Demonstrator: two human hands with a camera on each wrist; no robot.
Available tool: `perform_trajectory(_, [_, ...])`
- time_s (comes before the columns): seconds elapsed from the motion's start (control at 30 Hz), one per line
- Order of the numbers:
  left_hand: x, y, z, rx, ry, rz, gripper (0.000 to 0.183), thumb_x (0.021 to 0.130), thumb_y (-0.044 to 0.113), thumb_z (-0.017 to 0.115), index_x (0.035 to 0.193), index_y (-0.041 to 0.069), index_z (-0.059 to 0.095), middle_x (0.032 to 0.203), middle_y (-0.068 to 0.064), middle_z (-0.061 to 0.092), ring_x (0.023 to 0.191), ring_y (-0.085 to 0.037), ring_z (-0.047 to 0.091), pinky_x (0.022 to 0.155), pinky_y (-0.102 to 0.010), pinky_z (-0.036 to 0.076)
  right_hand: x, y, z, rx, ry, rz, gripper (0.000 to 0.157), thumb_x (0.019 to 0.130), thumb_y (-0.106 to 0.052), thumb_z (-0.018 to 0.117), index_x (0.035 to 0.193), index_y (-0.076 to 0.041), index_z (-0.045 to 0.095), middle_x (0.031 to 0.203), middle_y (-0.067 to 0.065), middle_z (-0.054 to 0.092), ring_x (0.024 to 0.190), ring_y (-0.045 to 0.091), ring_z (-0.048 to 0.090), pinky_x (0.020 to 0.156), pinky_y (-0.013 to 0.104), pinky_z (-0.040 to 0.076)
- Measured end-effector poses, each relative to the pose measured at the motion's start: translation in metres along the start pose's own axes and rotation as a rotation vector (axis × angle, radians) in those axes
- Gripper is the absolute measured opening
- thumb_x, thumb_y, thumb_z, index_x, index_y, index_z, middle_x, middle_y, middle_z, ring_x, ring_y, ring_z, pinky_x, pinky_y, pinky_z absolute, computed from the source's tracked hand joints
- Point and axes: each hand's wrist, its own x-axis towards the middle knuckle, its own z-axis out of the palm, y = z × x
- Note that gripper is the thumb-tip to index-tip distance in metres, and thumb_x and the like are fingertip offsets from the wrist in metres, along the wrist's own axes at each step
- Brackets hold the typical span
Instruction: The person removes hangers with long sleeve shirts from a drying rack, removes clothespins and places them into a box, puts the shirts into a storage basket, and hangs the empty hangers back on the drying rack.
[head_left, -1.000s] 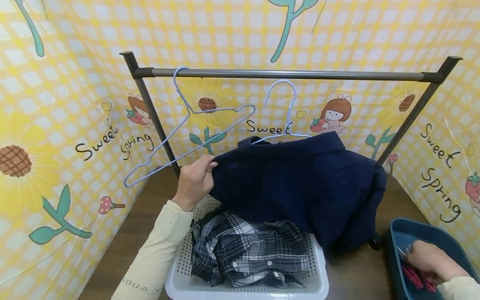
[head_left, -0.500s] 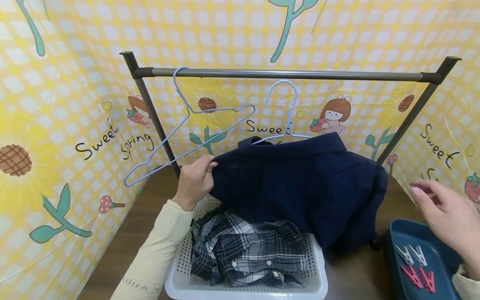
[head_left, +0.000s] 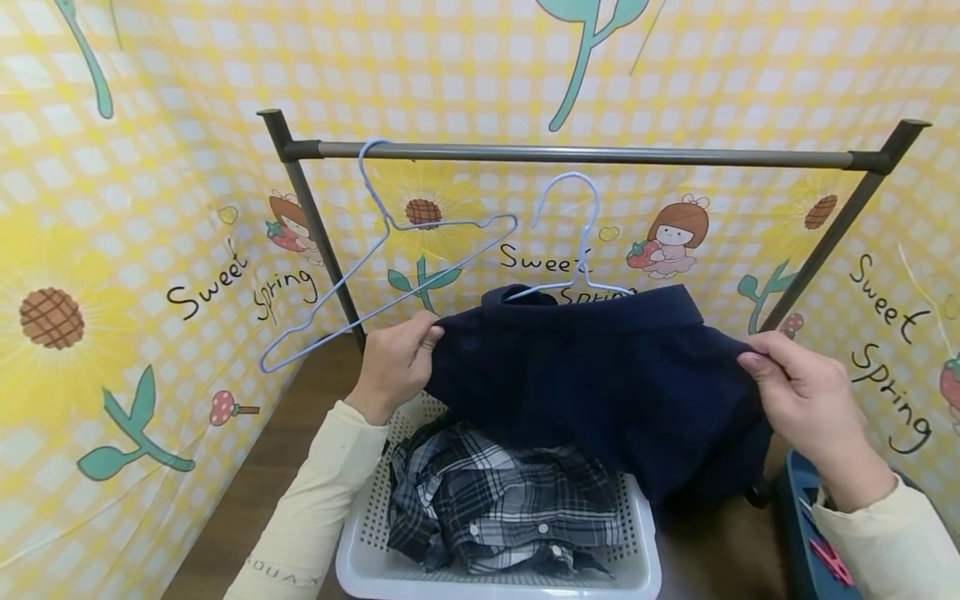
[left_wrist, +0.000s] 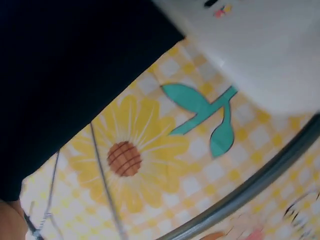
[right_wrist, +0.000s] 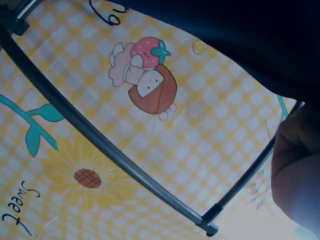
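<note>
A dark navy collared shirt (head_left: pixel 600 367) is stretched between both hands, with a pale blue wire hanger (head_left: pixel 584 250) inside it, its hook standing up from the collar. My left hand (head_left: pixel 397 362) pinches the shirt's left shoulder between thumb and fingers. At the other shoulder my right hand (head_left: pixel 806 396) pinches the cloth. The hanger's hook is below the rack bar and apart from it in the head view. In the right wrist view the navy cloth (right_wrist: pixel 240 35) runs down to the right hand (right_wrist: pixel 300 160). Dark cloth (left_wrist: pixel 75 65) fills the upper left of the left wrist view.
A second wire hanger (head_left: pixel 390 223) hangs bare on the rack bar (head_left: pixel 585 153), at left. A white basket (head_left: pixel 360 533) holds a plaid shirt (head_left: pixel 517 492) below. On the right a blue tray (head_left: pixel 797 500) holds clothespins (head_left: pixel 831 560), partly behind the right arm.
My right hand has left the clothespins in the tray, risen up and leftward, and taken hold of the shirt's right shoulder. The left hand keeps its grip. The head view has shifted slightly.
</note>
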Motion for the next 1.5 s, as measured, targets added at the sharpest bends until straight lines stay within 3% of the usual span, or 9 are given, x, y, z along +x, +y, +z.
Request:
perform_trajectory(0.1, [0.006, 0.009, 0.005, 0.049, -0.046, 0.004, 0.033, 0.1, 0.018, 0.033, 0.071, 0.01, 0.046, 0.051, 0.003, 0.032, 0.039, -0.012, 0.031, 0.035, -0.028, 0.025, -0.001, -0.001, 0.01, -0.017, 0.057, -0.079, 0.035, 0.096, -0.032, 0.053, 0.086, -0.002, 0.067, 0.069, 0.003, 0.059, 0.055, 0.005, 0.044, 0.061, 0.017, 0.036])
perform_trajectory(0.2, [0.011, 0.019, 0.013, 0.003, -0.089, -0.01, 0.027, 0.095, 0.011, 0.035, 0.07, 0.011, 0.046, 0.05, 0.005, 0.03, 0.039, -0.01, 0.029, 0.036, -0.026, 0.024, -0.002, -0.005, 0.022, -0.028, 0.086, -0.147, 0.046, 0.098, -0.04, 0.046, 0.085, -0.001, 0.066, 0.072, 0.005, 0.062, 0.056, 0.011, 0.047, 0.064, 0.018, 0.037])
perform_trajectory(0.47, [0.018, 0.034, 0.019, -0.183, -0.139, -0.068, 0.031, 0.1, 0.015, 0.035, 0.101, 0.006, 0.064, 0.052, 0.005, 0.041, 0.041, -0.009, 0.037, 0.039, -0.027, 0.031, -0.004, -0.014, 0.035, -0.01, 0.064, -0.206, 0.044, 0.1, -0.035, 0.045, 0.086, 0.001, 0.066, 0.079, 0.009, 0.065, 0.064, 0.02, 0.058, 0.076, 0.013, 0.038])
perform_trajectory(0.7, [0.028, 0.04, 0.015, -0.164, -0.097, -0.038, 0.029, 0.1, 0.015, 0.039, 0.097, 0.007, 0.066, 0.053, 0.003, 0.046, 0.04, -0.009, 0.039, 0.038, -0.027, 0.031, -0.006, -0.012, 0.027, -0.023, 0.019, -0.204, 0.044, 0.099, -0.037, 0.046, 0.088, -0.001, 0.067, 0.078, 0.005, 0.064, 0.062, 0.013, 0.053, 0.07, 0.017, 0.039])
perform_trajectory(0.87, [0.033, 0.033, 0.008, -0.111, -0.007, -0.075, 0.026, 0.097, 0.011, 0.041, 0.074, 0.009, 0.053, 0.052, 0.002, 0.039, 0.04, -0.012, 0.033, 0.038, -0.029, 0.027, -0.015, -0.001, 0.009, -0.012, 0.065, -0.071, 0.031, 0.095, -0.029, 0.059, 0.087, -0.002, 0.069, 0.071, 0.003, 0.061, 0.06, 0.002, 0.046, 0.064, 0.015, 0.036])
perform_trajectory(1.0, [0.03, 0.027, 0.006, -0.038, 0.028, -0.091, 0.022, 0.094, 0.008, 0.043, 0.074, 0.009, 0.051, 0.052, 0.002, 0.034, 0.039, -0.012, 0.029, 0.037, -0.028, 0.022, -0.024, 0.001, -0.004, 0.016, 0.074, -0.014, 0.016, 0.091, -0.016, 0.065, 0.083, -0.003, 0.07, 0.073, 0.002, 0.062, 0.064, -0.004, 0.046, 0.066, 0.011, 0.034])
perform_trajectory(1.13, [0.029, 0.024, 0.011, 0.082, 0.059, -0.087, 0.022, 0.094, 0.009, 0.047, 0.072, 0.01, 0.05, 0.052, 0.001, 0.033, 0.038, -0.013, 0.027, 0.035, -0.029, 0.019, -0.029, -0.004, -0.012, 0.016, 0.1, -0.04, 0.019, 0.091, -0.015, 0.065, 0.078, -0.001, 0.069, 0.07, 0.0, 0.06, 0.06, -0.001, 0.042, 0.062, 0.011, 0.032])
perform_trajectory(1.27, [0.028, 0.024, 0.017, 0.211, 0.076, -0.129, 0.025, 0.096, 0.014, 0.048, 0.072, 0.009, 0.052, 0.052, 0.0, 0.035, 0.037, -0.015, 0.026, 0.034, -0.03, 0.017, -0.03, -0.009, -0.018, 0.023, 0.12, -0.076, 0.028, 0.093, -0.019, 0.063, 0.074, 0.0, 0.067, 0.067, 0.0, 0.057, 0.057, 0.0, 0.038, 0.059, 0.012, 0.029])
perform_trajectory(1.5, [0.028, 0.032, 0.022, 0.374, 0.05, -0.221, 0.025, 0.098, 0.018, 0.047, 0.077, 0.008, 0.056, 0.049, -0.003, 0.038, 0.034, -0.018, 0.029, 0.031, -0.032, 0.019, -0.028, -0.026, -0.021, 0.248, 0.114, -0.16, 0.026, 0.091, -0.012, 0.064, 0.071, 0.004, 0.066, 0.073, 0.009, 0.061, 0.069, 0.003, 0.05, 0.068, 0.011, 0.037])
